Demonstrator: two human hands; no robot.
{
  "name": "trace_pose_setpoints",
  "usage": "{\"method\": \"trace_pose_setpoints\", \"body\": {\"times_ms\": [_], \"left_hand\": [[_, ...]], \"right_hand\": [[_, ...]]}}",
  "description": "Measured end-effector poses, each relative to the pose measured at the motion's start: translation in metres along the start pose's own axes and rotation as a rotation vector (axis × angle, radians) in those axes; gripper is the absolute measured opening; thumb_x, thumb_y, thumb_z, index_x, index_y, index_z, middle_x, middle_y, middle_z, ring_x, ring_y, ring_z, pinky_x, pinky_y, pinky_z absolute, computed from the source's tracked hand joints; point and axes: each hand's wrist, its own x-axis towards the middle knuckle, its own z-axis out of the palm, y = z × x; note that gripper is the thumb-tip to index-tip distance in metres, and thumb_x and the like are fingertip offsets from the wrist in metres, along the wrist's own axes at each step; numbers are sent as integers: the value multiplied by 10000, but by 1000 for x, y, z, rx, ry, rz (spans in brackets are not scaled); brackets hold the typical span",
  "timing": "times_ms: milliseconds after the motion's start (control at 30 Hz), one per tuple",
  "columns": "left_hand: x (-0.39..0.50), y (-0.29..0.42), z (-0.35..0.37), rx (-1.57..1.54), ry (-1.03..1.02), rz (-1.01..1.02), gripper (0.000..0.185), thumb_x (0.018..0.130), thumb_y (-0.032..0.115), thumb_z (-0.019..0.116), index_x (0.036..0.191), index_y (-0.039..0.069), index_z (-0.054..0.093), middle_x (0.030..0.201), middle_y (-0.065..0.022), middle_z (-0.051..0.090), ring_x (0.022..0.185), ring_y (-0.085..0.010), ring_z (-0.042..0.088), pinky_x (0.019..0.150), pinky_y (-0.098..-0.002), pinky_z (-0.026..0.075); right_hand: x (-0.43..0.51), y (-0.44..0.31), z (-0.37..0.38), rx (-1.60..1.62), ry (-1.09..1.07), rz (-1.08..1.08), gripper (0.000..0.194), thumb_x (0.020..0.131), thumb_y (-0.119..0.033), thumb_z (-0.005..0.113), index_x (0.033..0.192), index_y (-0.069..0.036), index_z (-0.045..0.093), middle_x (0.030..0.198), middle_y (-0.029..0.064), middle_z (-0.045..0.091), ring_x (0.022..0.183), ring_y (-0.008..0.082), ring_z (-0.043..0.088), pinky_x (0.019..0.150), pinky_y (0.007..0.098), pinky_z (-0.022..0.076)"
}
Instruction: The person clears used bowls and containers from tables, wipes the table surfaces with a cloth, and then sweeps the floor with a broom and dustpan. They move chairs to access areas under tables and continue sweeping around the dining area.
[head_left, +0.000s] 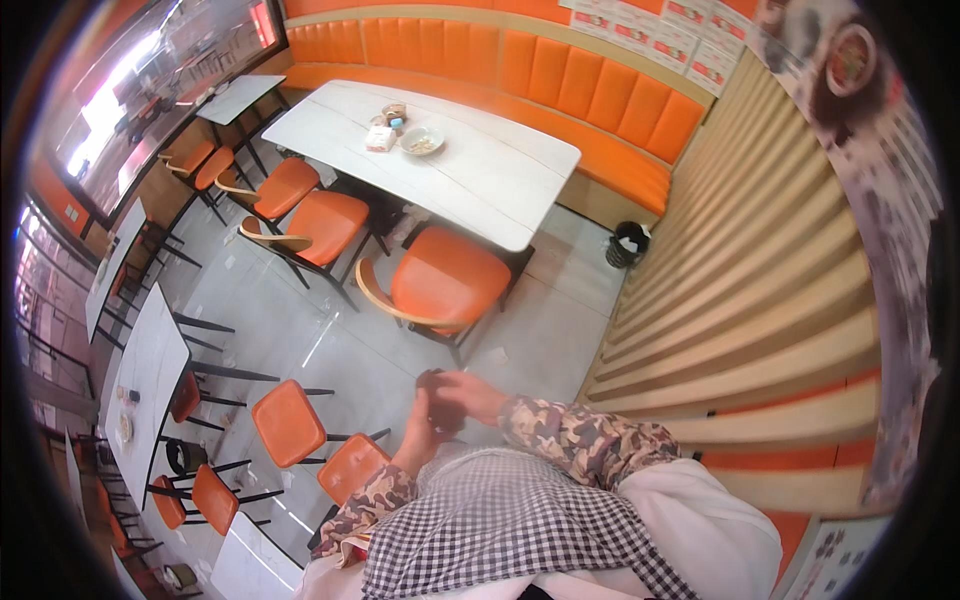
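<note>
Both my hands are raised together in front of my checked apron, over the grey tiled floor. A small dark brown thing (433, 381), blurred, lies between them; what it is I cannot tell. My left hand (418, 427) is close around its lower side, and the fingers of my right hand (466, 396) reach across it from the right. Beyond, a long white marble-patterned table (495, 165) bears a bowl (421, 141) with food scraps, a tissue pack (380, 138), a small blue-topped container (396, 124) and a brown round container (394, 112).
Orange chairs (450, 274) line the near side of the long table, with an orange bench (615, 165) behind. A black waste basket (627, 244) stands by the ribbed wall (720, 247). More tables (154, 360) and chairs are at left; paper scraps litter the floor.
</note>
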Motion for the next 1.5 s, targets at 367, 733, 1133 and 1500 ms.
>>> {"method": "trace_pose_setpoints", "body": {"times_ms": [367, 733, 1133, 1500], "left_hand": [[120, 136, -16, -276, 76, 506, 357, 1020, 240, 602, 1303, 25, 572, 1142, -91, 637, 1031, -211, 636, 919, -346, 528], [109, 97, 26, -566, 565, 444, 499, 990, 376, 613, 1357, 52, 519, 1311, -119, 602, 1180, -280, 592, 1025, -401, 487], [124, 95, 93, -637, 660, 331, 401, 987, 403, 627, 1237, 94, 575, 1466, -131, 527, 1110, -244, 597, 945, -379, 505], [136, 123, 97, -735, 737, 260, 479, 995, 368, 638, 1341, 54, 529, 1256, -101, 627, 1118, -235, 634, 945, -368, 543]], "right_hand": [[176, -126, -84, -999, -129, -129, 448, 958, -348, 618, 1288, -44, 632, 926, 138, 728, 763, 234, 696, 700, 372, 551], [567, -325, -376, -50, 509, -32, 267, 1002, -192, 540, 1198, -11, 542, 1011, 165, 643, 830, 299, 684, 690, 429, 604], [642, -350, -351, 184, 364, -158, 621, 899, 38, 440, 1506, -64, 356, 1392, 204, 533, 1189, 377, 628, 854, 515, 616], [479, -250, -197, -53, -331, 399, 534, 896, 38, 450, 1426, 5, 402, 1283, 205, 591, 966, 311, 712, 659, 390, 649]]}}
